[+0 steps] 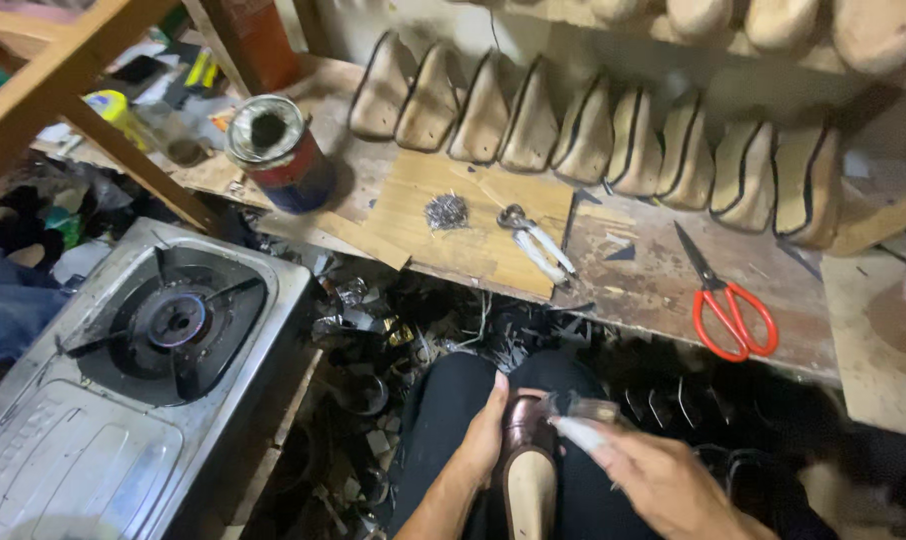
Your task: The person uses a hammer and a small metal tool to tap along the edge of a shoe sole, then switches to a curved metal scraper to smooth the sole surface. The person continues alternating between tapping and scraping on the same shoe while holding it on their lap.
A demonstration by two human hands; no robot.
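On my lap rests a shoe (526, 455) with a shiny brown upper stretched over a pale last, sole side up. My left hand (483, 435) grips the shoe at its left side near the toe. My right hand (663, 480) holds a small tool (578, 420) with a pale handle and a blurred head right above the toe. The tool's exact kind is too blurred to tell.
A workbench (653, 285) ahead carries red-handled scissors (728, 305), pincers (535, 240), a pile of small nails (447, 211), an open tin can (278, 150) and a row of shoe uppers on lasts (583, 135). A single-burner gas stove (163, 340) sits at left. Dark scraps (393, 330) litter the floor.
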